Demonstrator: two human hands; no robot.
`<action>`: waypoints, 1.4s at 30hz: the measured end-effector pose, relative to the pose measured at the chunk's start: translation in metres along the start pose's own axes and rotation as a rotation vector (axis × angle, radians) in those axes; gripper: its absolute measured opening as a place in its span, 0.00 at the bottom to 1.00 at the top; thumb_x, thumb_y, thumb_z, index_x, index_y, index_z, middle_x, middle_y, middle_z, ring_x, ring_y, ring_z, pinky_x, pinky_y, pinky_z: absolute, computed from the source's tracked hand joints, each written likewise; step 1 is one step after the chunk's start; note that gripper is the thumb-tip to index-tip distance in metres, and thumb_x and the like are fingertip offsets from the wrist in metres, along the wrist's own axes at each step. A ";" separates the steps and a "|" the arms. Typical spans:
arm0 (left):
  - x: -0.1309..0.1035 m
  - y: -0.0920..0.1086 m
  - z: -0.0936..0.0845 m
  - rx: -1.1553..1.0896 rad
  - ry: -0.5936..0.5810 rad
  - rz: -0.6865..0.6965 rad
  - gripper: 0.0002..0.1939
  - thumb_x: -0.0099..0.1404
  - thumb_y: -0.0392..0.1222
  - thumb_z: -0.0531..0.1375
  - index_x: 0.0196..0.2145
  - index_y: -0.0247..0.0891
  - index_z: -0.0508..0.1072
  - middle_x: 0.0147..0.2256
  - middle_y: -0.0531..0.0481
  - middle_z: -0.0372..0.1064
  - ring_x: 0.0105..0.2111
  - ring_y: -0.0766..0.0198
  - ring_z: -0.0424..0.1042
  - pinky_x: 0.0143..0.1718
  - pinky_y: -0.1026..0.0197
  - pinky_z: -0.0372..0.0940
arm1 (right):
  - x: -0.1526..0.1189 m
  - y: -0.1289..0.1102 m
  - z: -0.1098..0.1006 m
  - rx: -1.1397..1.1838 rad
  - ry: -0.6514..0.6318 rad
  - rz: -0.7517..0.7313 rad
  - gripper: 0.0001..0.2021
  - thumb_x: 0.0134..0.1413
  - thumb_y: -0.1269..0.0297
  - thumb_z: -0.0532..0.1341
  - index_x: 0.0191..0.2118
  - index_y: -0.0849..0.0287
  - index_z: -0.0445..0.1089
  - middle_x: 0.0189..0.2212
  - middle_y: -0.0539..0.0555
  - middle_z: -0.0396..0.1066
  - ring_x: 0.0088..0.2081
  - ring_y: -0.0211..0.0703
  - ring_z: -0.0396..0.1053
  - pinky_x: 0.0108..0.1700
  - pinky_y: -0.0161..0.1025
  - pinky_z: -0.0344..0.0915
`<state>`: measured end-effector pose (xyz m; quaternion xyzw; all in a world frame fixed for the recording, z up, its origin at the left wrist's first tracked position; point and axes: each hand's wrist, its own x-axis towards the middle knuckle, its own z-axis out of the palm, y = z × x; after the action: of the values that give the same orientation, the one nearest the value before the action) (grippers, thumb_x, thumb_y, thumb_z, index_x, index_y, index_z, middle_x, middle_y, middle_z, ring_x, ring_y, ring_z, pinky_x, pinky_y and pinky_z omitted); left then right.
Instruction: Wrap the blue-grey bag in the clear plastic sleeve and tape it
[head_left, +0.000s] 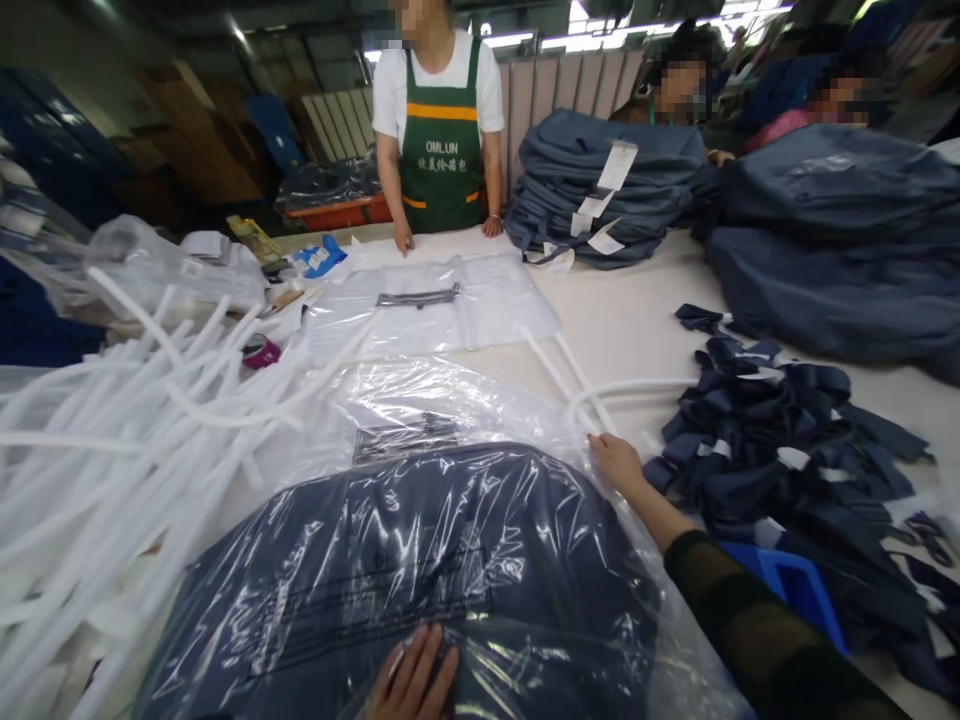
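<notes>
A dark blue-grey fabric bag point(465, 520) lies in front of me inside a clear plastic bag point(480, 395), whose glossy film spreads past its far edge. My left hand point(416, 675) rests flat on the wrapped bag at the bottom of the view, fingers stretched out. At the far right edge of the film is my right hand point(616, 464), its fingers closed on the clear plastic bag, close to the ends of white foam rods point(574, 375). Its fingertips are small and partly hidden.
White foam rods point(97, 500) pile up at left. Dark straps point(772, 430) heap at right beside a blue bin point(795, 590). Stacked fabric bags point(607, 190) stand behind. Flat plastic bags point(480, 330) lie ahead. A person in a green apron point(442, 140) faces the table; others sit farther right.
</notes>
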<state>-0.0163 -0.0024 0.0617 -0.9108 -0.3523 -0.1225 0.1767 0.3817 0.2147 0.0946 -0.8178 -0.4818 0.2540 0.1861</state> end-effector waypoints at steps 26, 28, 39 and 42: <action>0.020 0.007 -0.027 0.069 -0.002 -0.054 0.26 0.59 0.32 0.52 0.57 0.36 0.64 0.56 0.44 0.65 0.59 0.55 0.57 0.62 0.52 0.43 | -0.183 0.051 -0.048 -0.174 -0.336 -0.442 0.17 0.58 0.53 0.48 0.24 0.53 0.62 0.22 0.49 0.69 0.27 0.43 0.69 0.31 0.40 0.59; 0.021 0.007 -0.029 0.072 -0.018 -0.059 0.27 0.59 0.32 0.53 0.57 0.37 0.63 0.56 0.44 0.64 0.59 0.55 0.57 0.62 0.52 0.44 | -0.182 0.057 -0.038 -0.197 -0.311 -0.430 0.16 0.58 0.53 0.46 0.26 0.53 0.62 0.22 0.50 0.70 0.28 0.45 0.70 0.32 0.40 0.61; 0.037 0.016 -0.036 0.105 -0.029 -0.135 0.25 0.55 0.30 0.50 0.51 0.38 0.67 0.51 0.45 0.69 0.52 0.57 0.63 0.49 0.54 0.58 | -0.179 0.065 -0.023 -0.335 -0.154 -0.549 0.19 0.62 0.55 0.42 0.29 0.54 0.64 0.25 0.55 0.72 0.29 0.48 0.72 0.33 0.42 0.63; 0.048 0.028 -0.029 0.102 0.007 -0.219 0.19 0.57 0.30 0.49 0.45 0.34 0.70 0.44 0.42 0.72 0.45 0.56 0.68 0.43 0.54 0.63 | -0.181 0.061 -0.020 -0.347 -0.091 -0.581 0.21 0.63 0.58 0.39 0.31 0.55 0.66 0.28 0.57 0.72 0.32 0.49 0.71 0.35 0.44 0.64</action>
<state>0.0348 -0.0051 0.0984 -0.8563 -0.4548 -0.1262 0.2098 0.3627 0.0253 0.1195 -0.6536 -0.7385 0.1407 0.0873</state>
